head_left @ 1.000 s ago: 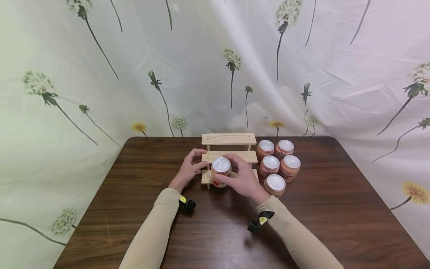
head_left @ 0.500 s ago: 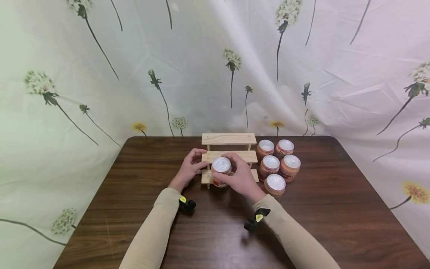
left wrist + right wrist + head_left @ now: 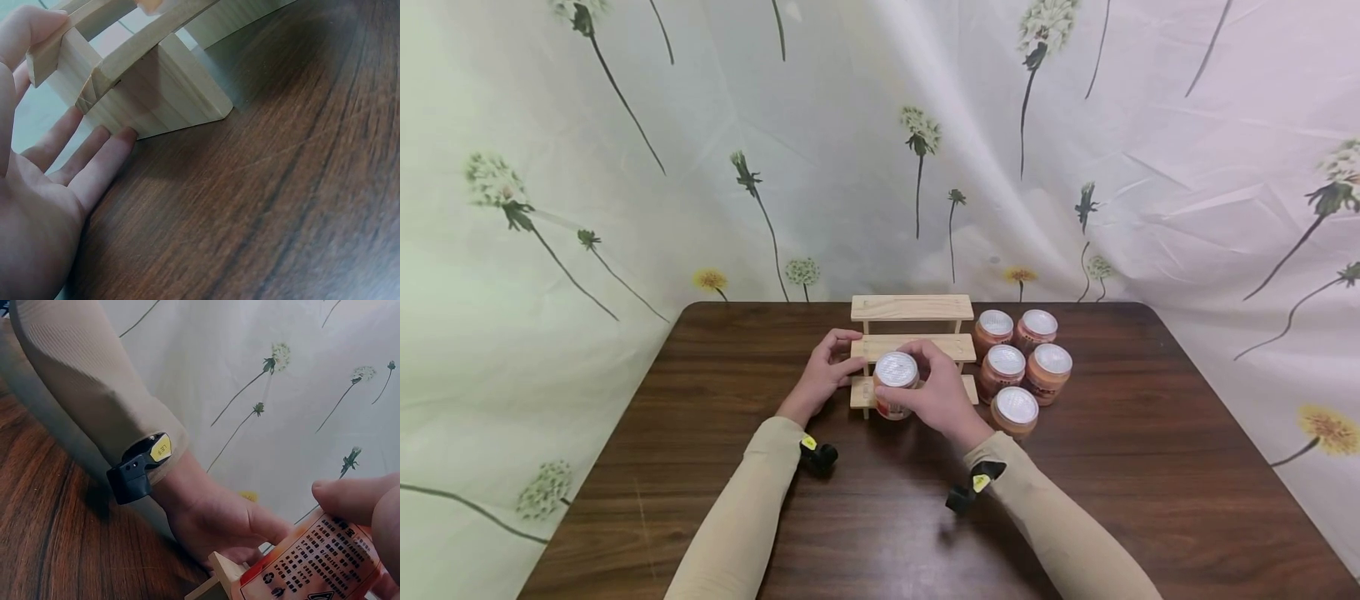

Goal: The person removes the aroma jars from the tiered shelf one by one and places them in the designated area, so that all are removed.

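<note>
In the head view my right hand (image 3: 942, 395) grips a jar (image 3: 896, 372) between thumb and fingers. It is upright, with a ridged silvery-white lid, at the left end of the lowest step of a small three-tier wooden rack (image 3: 912, 307). The right wrist view shows its orange label with dark print close up; whether its base rests on the step cannot be told. My left hand (image 3: 822, 377) is at the rack's left end. In the left wrist view its thumb touches a shelf end and its nearly straight fingers (image 3: 103, 164) touch the wooden side panel (image 3: 181, 87).
Several similar lidded jars (image 3: 1005, 362) stand grouped just right of the rack, close to my right wrist. The dark wood table (image 3: 880, 517) ends at a curtain (image 3: 850, 150) printed with dandelions, right behind the rack.
The right forearm has shifted slightly left compared with a second ago. The jar stays in nearly the same spot in the right hand's grip. The left hand stays on the rack.
</note>
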A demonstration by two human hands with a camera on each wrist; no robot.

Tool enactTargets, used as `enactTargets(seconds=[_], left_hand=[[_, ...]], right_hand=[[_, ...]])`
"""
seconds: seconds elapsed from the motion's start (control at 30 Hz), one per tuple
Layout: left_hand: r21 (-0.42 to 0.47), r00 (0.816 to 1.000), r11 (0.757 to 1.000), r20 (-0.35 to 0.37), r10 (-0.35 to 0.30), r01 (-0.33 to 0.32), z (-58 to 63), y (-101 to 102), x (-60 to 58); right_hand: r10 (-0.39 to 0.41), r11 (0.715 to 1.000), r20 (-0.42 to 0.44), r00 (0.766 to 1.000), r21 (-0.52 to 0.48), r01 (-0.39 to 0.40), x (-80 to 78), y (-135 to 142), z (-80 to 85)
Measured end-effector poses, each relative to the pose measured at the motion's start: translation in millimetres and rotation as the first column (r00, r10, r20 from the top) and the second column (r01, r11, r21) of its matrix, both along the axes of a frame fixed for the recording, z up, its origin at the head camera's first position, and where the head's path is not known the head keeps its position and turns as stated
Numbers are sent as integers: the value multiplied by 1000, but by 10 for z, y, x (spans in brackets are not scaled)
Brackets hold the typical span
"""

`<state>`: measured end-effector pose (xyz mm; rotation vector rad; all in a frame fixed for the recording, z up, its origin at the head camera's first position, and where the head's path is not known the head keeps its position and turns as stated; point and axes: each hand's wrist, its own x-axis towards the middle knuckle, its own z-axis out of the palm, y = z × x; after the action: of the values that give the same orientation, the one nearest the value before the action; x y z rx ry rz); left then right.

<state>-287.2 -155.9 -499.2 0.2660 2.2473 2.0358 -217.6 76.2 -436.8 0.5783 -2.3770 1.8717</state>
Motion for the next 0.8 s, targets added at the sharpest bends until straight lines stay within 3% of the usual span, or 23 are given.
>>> enactTargets(seconds=[0.53, 0.8], left_hand=[[27, 1000, 1000, 1, -5, 5, 15, 26, -4], [-2, 1000, 1000, -11, 11, -11, 7, 5, 6]], right_hand=[[-4, 1000, 11, 1000, 13, 4, 57, 90, 33], [-1, 1000, 16, 1000, 5, 1, 132, 177, 160]])
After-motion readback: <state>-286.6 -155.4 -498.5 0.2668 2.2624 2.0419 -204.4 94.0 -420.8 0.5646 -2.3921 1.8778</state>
